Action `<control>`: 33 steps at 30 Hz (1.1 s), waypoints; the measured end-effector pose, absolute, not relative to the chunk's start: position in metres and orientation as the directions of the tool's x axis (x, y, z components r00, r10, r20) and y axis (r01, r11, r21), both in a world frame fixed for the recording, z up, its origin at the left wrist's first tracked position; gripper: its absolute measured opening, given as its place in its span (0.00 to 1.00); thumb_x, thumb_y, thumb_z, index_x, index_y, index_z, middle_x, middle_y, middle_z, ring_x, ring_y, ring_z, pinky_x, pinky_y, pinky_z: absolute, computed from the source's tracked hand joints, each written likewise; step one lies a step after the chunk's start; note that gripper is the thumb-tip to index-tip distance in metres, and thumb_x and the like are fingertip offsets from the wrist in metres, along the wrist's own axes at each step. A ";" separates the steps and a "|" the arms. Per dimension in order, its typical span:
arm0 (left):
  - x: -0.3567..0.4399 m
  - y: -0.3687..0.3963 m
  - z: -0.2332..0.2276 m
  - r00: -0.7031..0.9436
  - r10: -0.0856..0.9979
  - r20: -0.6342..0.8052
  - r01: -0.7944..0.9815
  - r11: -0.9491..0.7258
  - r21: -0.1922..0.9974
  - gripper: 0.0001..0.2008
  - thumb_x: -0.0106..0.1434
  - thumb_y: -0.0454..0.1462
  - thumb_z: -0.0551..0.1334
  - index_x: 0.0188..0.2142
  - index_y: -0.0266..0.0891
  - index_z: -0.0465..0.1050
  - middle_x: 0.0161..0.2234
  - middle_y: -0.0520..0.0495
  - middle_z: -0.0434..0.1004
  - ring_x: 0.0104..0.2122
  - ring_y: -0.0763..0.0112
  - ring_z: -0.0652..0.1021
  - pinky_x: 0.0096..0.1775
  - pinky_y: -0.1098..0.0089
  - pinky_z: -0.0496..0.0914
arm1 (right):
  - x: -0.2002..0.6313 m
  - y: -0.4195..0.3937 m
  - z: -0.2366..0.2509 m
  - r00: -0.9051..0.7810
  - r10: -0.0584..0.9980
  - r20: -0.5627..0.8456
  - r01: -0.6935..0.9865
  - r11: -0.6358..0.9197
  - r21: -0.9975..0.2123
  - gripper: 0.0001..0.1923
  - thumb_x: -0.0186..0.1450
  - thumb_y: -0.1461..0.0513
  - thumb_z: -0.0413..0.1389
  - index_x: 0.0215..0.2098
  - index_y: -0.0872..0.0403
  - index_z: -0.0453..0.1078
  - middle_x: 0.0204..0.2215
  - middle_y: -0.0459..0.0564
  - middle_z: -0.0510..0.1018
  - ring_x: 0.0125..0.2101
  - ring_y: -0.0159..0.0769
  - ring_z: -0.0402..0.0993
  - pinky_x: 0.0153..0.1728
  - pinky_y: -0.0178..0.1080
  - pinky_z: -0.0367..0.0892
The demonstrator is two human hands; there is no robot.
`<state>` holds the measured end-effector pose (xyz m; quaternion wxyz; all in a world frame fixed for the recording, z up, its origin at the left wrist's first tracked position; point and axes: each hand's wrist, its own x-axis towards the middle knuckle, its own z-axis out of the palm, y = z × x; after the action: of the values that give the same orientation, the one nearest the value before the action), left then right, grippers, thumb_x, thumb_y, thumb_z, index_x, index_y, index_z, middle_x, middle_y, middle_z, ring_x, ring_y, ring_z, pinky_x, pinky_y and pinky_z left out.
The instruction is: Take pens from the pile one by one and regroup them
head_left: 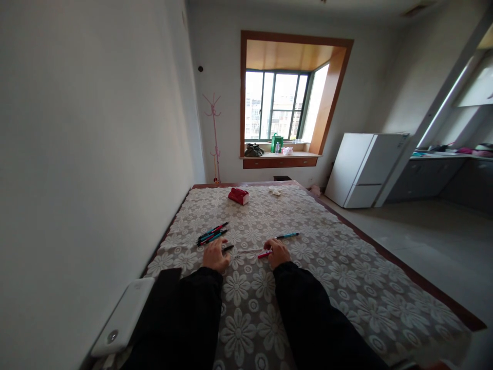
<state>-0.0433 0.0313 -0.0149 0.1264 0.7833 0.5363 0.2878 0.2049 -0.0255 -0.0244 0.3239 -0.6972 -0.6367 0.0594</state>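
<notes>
My left hand [215,256] is low over the flowered tablecloth, its fingers curled around a black pen [228,248] whose end sticks out to the right. Just beyond that hand lies a bunch of blue, red and black pens [211,234]. My right hand [279,253] is closed on a pink-red pen [264,254] that points left, towards the left hand. A single blue pen [288,236] rests on the cloth just past the right hand's fingers. The undersides of both hands are hidden.
A red tissue pack [239,196] and a small white item [275,191] lie near the table's far end. Close to me at left are a white power bank [125,316] and a dark flat object [165,288]. The wall [96,154] runs along the tablecloth's [308,288] left edge.
</notes>
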 end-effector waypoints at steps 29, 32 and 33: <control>-0.041 0.027 -0.017 0.436 0.807 0.398 0.692 -0.583 0.425 0.05 0.54 0.40 0.64 0.29 0.48 0.80 0.51 0.51 0.71 0.59 0.55 0.60 0.59 0.54 0.54 | 0.204 -0.014 -0.030 0.228 0.938 0.260 0.843 -0.057 -0.535 0.06 0.59 0.60 0.57 0.32 0.47 0.78 0.37 0.48 0.75 0.42 0.38 0.68 0.45 0.38 0.59; -0.042 0.028 -0.017 0.406 0.820 0.404 0.718 -0.560 0.415 0.05 0.54 0.40 0.64 0.30 0.48 0.81 0.51 0.51 0.72 0.58 0.55 0.61 0.59 0.53 0.53 | 0.205 -0.012 -0.029 0.234 0.940 0.249 0.843 -0.068 -0.534 0.05 0.56 0.60 0.59 0.30 0.47 0.78 0.35 0.46 0.76 0.40 0.37 0.69 0.43 0.37 0.60; -0.042 0.028 -0.018 0.395 0.826 0.403 0.726 -0.549 0.414 0.05 0.54 0.40 0.64 0.30 0.49 0.81 0.51 0.51 0.72 0.58 0.55 0.61 0.59 0.53 0.53 | 0.205 -0.011 -0.030 0.233 0.939 0.253 0.845 -0.067 -0.530 0.05 0.56 0.60 0.59 0.29 0.47 0.78 0.35 0.46 0.76 0.40 0.36 0.70 0.42 0.37 0.60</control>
<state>-0.0421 0.0282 -0.0178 0.0859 0.8307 0.4669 0.2909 0.2051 -0.0112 -0.0295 0.2985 -0.7262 -0.6143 0.0785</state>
